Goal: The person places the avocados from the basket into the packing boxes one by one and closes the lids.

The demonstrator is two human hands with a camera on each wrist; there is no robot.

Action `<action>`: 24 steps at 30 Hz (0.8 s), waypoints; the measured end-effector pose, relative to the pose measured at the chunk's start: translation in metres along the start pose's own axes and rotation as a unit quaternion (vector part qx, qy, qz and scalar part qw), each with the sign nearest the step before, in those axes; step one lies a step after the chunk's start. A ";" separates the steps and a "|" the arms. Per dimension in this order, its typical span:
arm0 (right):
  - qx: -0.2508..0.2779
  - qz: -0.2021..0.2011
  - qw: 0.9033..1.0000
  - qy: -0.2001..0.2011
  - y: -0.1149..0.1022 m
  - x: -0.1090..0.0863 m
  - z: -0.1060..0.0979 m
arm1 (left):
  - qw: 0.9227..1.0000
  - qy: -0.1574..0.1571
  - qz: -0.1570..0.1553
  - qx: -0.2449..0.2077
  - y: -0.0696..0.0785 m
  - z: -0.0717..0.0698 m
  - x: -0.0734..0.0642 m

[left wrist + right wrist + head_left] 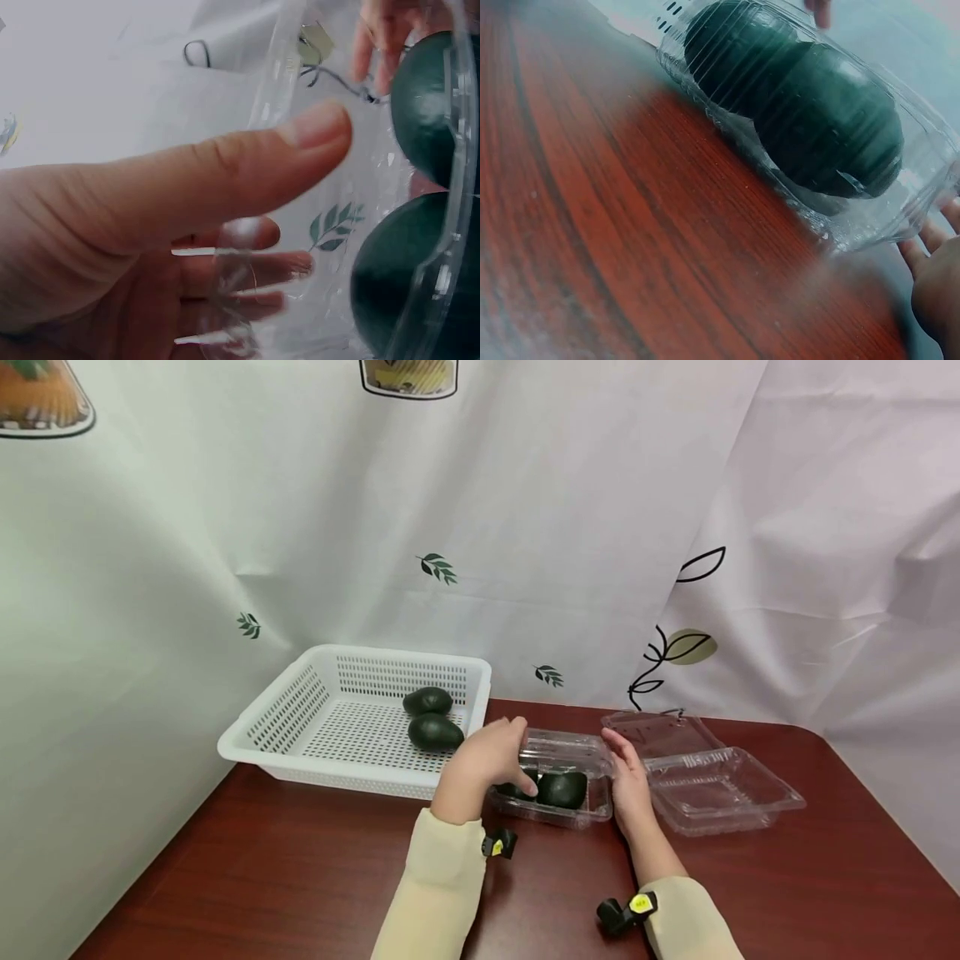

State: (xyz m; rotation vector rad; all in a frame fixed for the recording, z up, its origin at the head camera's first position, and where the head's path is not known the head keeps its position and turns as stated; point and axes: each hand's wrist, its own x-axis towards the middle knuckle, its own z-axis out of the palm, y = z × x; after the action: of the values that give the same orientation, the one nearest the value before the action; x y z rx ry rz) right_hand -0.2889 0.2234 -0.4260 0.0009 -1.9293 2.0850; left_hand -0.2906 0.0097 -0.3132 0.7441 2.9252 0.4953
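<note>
Two dark green avocados (563, 789) sit side by side in a clear plastic clamshell box (592, 808) on the table; the left one is partly covered by my left hand. My left hand (487, 756) is at the box's left end, thumb stretched out above the avocados. In the left wrist view its fingers (247, 274) look extended, some seen through clear plastic. Along the box's right end lies my right hand (630, 781), its fingers fairly straight against the plastic. Whether the lid is fully down cannot be made out.
A white perforated basket (262, 762) stands to the left, with two more avocados (435, 732) at its right side. On the right, another clear clamshell box (720, 785) lies with its lid (660, 733) folded back. A white printed curtain (525, 568) hangs behind the dark red table (337, 868).
</note>
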 end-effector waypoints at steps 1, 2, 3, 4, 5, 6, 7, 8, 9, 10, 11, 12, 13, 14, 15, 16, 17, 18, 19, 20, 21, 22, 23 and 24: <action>0.010 0.002 1.000 -0.007 -0.001 0.000 0.000 | 1.000 -0.009 -0.002 0.003 0.002 0.001 0.001; 0.030 0.003 0.999 -0.016 -0.001 -0.001 -0.001 | 1.000 -0.016 -0.006 0.006 0.004 0.002 0.001; 0.046 0.001 0.999 -0.025 -0.001 -0.001 -0.001 | 1.000 -0.021 -0.008 0.008 0.006 0.004 0.001; 0.064 -0.002 0.997 -0.035 -0.001 -0.002 -0.002 | 1.000 -0.026 -0.009 0.013 0.007 0.005 0.002; 0.077 -0.003 0.996 -0.045 -0.001 -0.002 -0.002 | 0.999 -0.030 -0.008 0.021 0.008 0.007 0.002; 0.086 -0.005 0.995 -0.054 0.000 -0.003 -0.003 | 0.999 -0.033 -0.006 0.028 0.009 0.008 0.002; 0.096 -0.002 0.994 -0.061 0.000 -0.003 -0.004 | 0.999 -0.035 -0.004 0.036 0.011 0.009 0.002; 0.101 0.001 0.993 -0.065 0.000 -0.003 -0.004 | 0.998 -0.038 -0.002 0.040 0.012 0.010 0.003; 0.102 0.004 0.993 -0.067 0.000 -0.003 -0.005 | 0.998 -0.040 -0.001 0.043 0.013 0.011 0.003; 0.101 0.012 0.993 -0.067 0.000 -0.003 -0.005 | 0.998 -0.041 -0.002 0.045 0.013 0.012 0.003; 0.099 0.020 0.993 -0.067 -0.001 -0.003 -0.006 | 0.998 -0.040 -0.003 0.048 0.014 0.013 0.004; 0.096 0.028 0.993 -0.067 -0.001 -0.002 -0.006 | 0.998 -0.039 -0.005 0.050 0.015 0.014 0.004; 0.093 0.037 0.993 -0.067 -0.002 -0.002 -0.006 | 0.998 -0.038 -0.007 0.054 0.015 0.015 0.005; 0.092 0.041 0.992 -0.069 -0.002 -0.002 -0.006 | 0.998 -0.038 -0.010 0.056 0.015 0.015 0.006; 0.091 0.044 0.992 -0.071 -0.002 -0.001 -0.006 | 0.997 -0.038 -0.014 0.059 0.014 0.016 0.007; 0.091 0.047 0.992 -0.072 -0.003 -0.001 -0.005 | 0.997 -0.037 -0.018 0.060 0.014 0.017 0.009; 0.093 0.048 0.992 -0.074 -0.003 0.000 -0.005 | 0.997 -0.038 -0.021 0.061 0.013 0.018 0.010; 0.095 0.050 0.991 -0.077 -0.004 0.000 -0.005 | 0.997 -0.039 -0.025 0.061 0.012 0.019 0.011; 0.096 0.052 0.991 -0.080 -0.004 0.000 -0.004 | 0.997 -0.038 -0.029 0.061 0.012 0.020 0.012; 0.094 0.054 0.991 -0.082 -0.004 0.000 -0.004 | 0.997 -0.036 -0.033 0.061 0.011 0.021 0.014; 0.090 0.060 0.991 -0.082 -0.005 0.000 -0.004 | 0.997 -0.033 -0.036 0.061 0.010 0.022 0.015; 0.079 0.068 0.991 -0.079 -0.005 -0.001 -0.003 | 0.997 -0.031 -0.037 0.065 0.009 0.023 0.016; 0.065 0.074 0.992 -0.074 -0.005 -0.001 -0.003 | 0.996 -0.030 -0.037 0.072 0.009 0.023 0.017; 0.047 0.080 0.993 -0.067 -0.006 -0.001 -0.003 | 0.996 -0.028 -0.035 0.080 0.008 0.024 0.017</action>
State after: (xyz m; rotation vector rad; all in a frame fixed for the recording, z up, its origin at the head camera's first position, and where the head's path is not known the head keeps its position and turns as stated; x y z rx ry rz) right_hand -0.2859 0.2267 -0.4208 0.0068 -1.9616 2.3343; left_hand -0.2983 0.0320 -0.3336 0.6562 2.9529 0.2312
